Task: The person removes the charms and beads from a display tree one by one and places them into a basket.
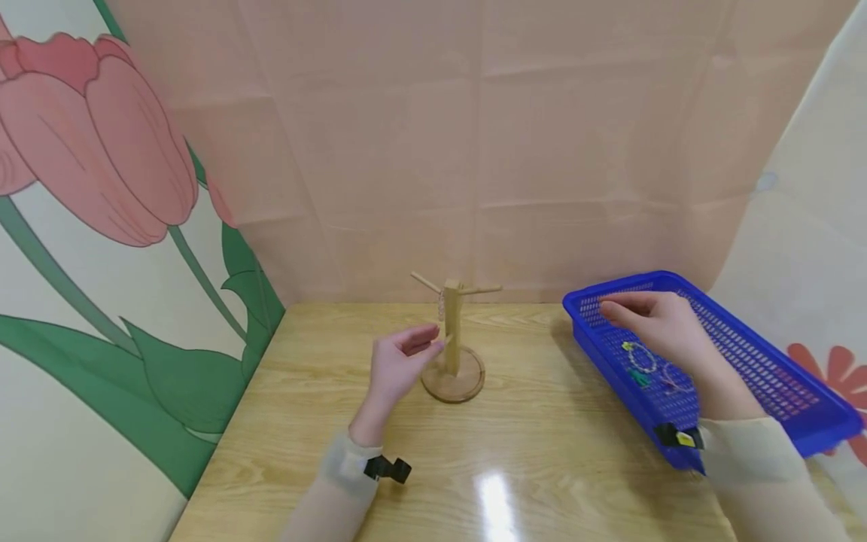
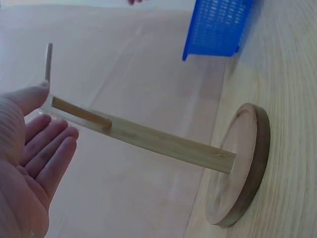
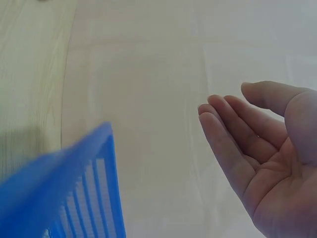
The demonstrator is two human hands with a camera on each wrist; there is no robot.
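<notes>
A wooden jewellery stand [image 1: 453,331] with a round base and several thin pegs rises from the table. On one upper peg, close to the post, hangs a beaded bracelet [image 1: 442,306]. My left hand [image 1: 401,361] is beside the stand's front peg [image 2: 81,113], thumb and fingers apart with nothing between them. Over the blue plastic basket [image 1: 609,376] my right hand [image 1: 667,327] hovers; the right wrist view shows its palm bare and fingers loosely bent. Inside the basket lie a beaded bracelet with a yellow piece [image 1: 641,357], a small green item [image 1: 639,377] and a thin pinkish strand [image 1: 673,379].
Light wood-grain table [image 1: 542,452] runs under everything, with a pinkish cloth [image 1: 474,150] upright behind it. At the left stands a panel with a large tulip print [image 1: 101,135]; at the right a white sheet has red flowers [image 1: 840,376]. The basket's raised rim borders the right side.
</notes>
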